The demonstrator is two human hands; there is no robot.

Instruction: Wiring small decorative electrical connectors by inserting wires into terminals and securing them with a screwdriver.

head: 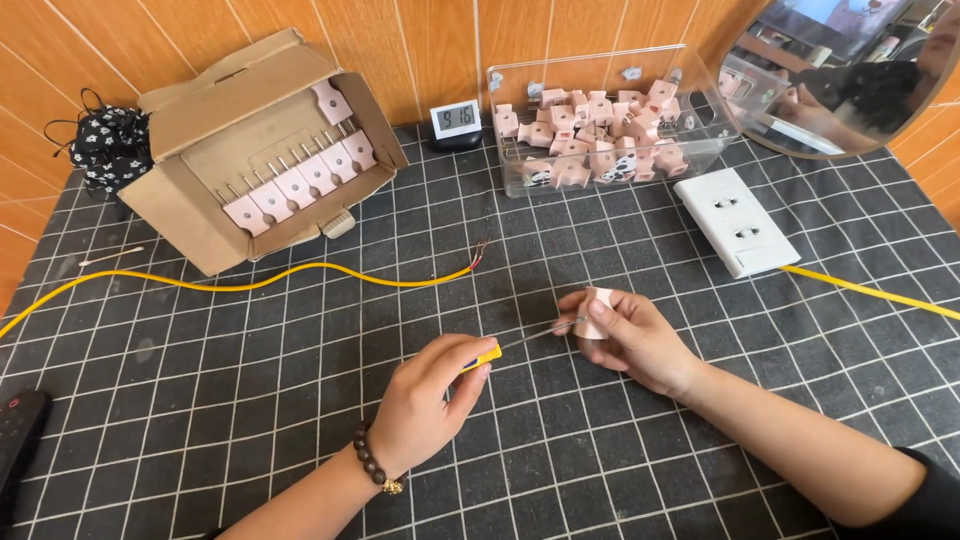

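The left hand [425,400] has its fingers wrapped around a yellow-handled screwdriver [520,340]; its tip meets a pink plug [598,312] pinched in the right hand [630,340] above the gridded mat [250,400]; a yellow cable [300,275] lies beyond.

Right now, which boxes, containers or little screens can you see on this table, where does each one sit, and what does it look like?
Cardboard box: back left, brown, flaps open, a row of pale pink plugs inside.
Clear plastic bin: back centre by the wall, rectangular, heaped with pink plugs.
Small digital clock: between the two, white frame, grey screen showing dark digits.
Dark device: left edge, black, only partly in view; I cannot tell what it is.
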